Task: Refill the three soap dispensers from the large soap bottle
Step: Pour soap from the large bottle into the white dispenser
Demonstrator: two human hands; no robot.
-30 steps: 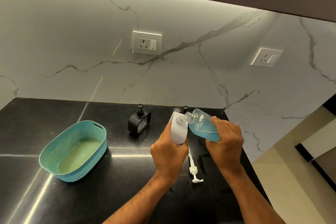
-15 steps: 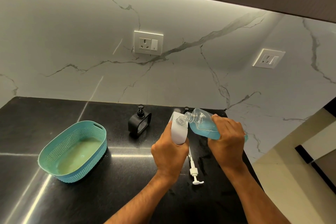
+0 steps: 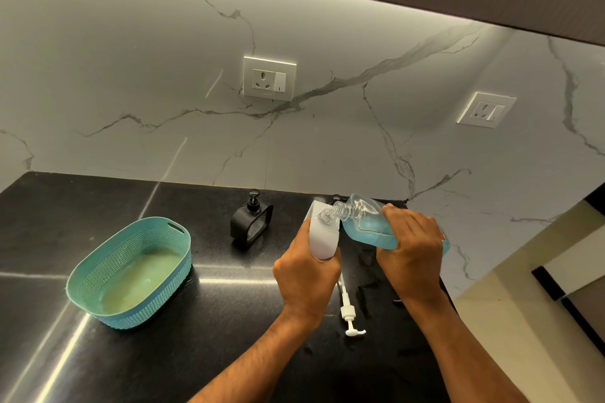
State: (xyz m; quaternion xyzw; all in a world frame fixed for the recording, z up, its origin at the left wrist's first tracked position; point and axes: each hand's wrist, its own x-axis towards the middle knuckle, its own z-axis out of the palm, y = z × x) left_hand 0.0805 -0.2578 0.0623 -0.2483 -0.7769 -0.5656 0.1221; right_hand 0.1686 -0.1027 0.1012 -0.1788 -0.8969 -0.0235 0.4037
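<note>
Blue soap going into white dispenser point(image 3: 322, 235)
L hand point(image 3: 306, 281) gripping dispenser, R hand point(image 3: 409, 252) gripping tilted soap bottle point(image 3: 366, 222), necks meeting; next probably needs more tilt.

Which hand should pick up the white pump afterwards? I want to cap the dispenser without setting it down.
Probably the right hand, once it sets down the large soap bottle. The white pump lies between the forearms, and the left hand holds the white dispenser.
</note>
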